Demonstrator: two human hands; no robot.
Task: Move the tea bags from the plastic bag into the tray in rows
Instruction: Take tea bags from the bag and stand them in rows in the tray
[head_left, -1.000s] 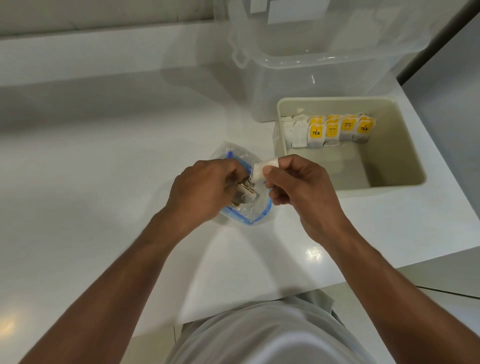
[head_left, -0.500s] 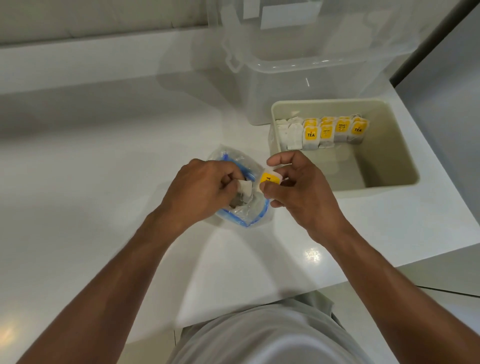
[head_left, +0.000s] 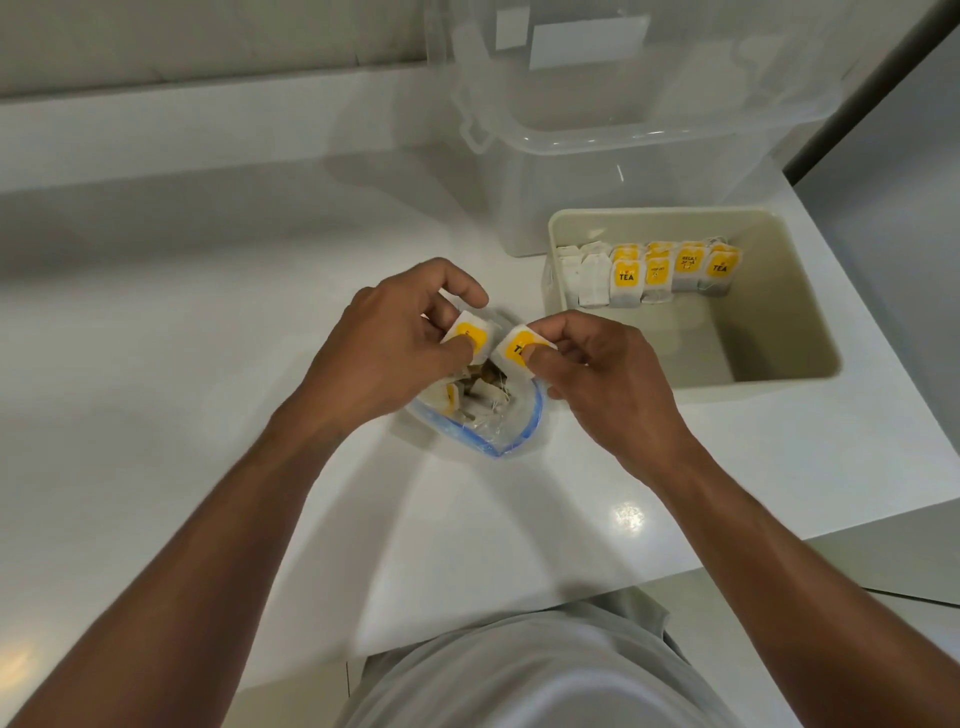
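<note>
a clear plastic storage box (head_left: 623, 171) on the white counter (head_left: 208, 322), just behind the tray

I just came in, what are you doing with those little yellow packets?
A person is sorting tea bags. The left hand pinches one tea bag and the right hand pinches a second tea bag, both above the open plastic bag, where more lie. One row stands along the far wall of the tray.

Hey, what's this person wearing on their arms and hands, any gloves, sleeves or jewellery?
No gloves on the left hand or the right hand, and no rings, watch or bracelet show. The left forearm and right forearm are uncovered to the frame edge, no sleeve in view. A light grey shirt shows at the bottom.
</note>
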